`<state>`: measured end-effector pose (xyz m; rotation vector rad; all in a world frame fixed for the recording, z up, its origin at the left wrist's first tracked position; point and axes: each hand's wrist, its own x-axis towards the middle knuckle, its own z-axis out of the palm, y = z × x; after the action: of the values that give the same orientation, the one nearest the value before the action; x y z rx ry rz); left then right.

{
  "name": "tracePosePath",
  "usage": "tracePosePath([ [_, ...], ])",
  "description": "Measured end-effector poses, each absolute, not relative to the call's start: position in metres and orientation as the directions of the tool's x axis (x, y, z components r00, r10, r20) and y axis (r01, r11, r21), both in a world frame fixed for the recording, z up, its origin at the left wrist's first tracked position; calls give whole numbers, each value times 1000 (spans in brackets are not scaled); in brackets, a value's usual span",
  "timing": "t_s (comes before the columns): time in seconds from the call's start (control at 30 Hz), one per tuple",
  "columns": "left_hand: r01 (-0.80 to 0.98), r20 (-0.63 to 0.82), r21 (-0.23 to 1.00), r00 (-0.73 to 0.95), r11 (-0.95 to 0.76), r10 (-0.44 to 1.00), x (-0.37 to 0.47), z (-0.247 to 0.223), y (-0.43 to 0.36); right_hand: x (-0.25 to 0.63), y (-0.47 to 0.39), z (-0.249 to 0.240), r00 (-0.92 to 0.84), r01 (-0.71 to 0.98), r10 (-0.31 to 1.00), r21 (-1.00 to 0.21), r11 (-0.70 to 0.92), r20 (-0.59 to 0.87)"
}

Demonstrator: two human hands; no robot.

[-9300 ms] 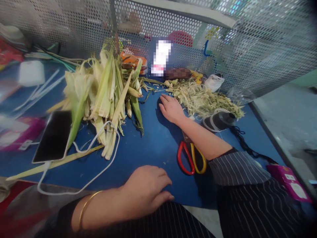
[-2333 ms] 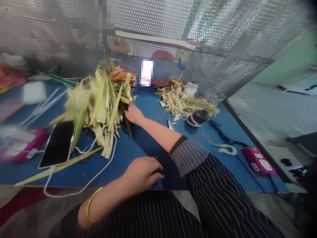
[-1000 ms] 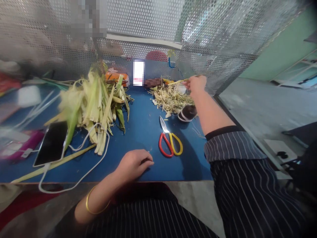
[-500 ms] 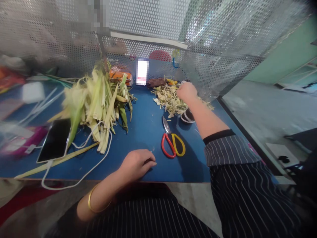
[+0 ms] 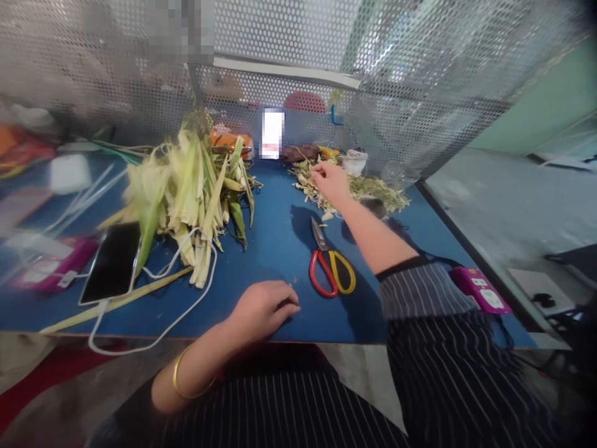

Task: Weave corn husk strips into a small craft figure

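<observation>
Reaching over the scraps (image 5: 310, 186), the right hand (image 5: 330, 185) has bent fingers; I cannot tell whether they pinch anything. The left hand (image 5: 263, 308) rests at the table's (image 5: 275, 242) front edge, fingers released and loosely curled. Between the hands and the pink box (image 5: 480, 290) lie scissors (image 5: 321, 242) with 2 handles, 1 red, 1 yellow. Husks (image 5: 186, 186) are heaped left, beside the black phone (image 5: 112, 262).

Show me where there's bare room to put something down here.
Bare blue tabletop shows between the husks and the scissors, down to the left hand. A smaller patch lies between that hand and the looped white cable. It's crowded around the dark phone and at the shredded scraps, where the right hand is.
</observation>
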<state>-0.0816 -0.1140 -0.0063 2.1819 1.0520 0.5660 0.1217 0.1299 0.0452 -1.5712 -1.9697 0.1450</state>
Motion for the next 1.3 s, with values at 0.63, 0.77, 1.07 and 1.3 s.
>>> tracePosePath([
  [0.63,519,161,697,559,-495,813,-81,-10,-116,158,-58,17,-225,946,972,-252,202,-64],
  [0.77,530,141,705,547,-472,825,-80,-8,-115,160,-69,17,-411,787,908,-535,306,-86],
  [1.07,538,137,700,543,-469,828,-79,-10,-115,171,-14,10,-214,905,976,-366,218,51],
  [1.3,542,111,707,549,-454,828,-80,-5,-116,213,-49,32,-176,841,984,-521,148,-5],
])
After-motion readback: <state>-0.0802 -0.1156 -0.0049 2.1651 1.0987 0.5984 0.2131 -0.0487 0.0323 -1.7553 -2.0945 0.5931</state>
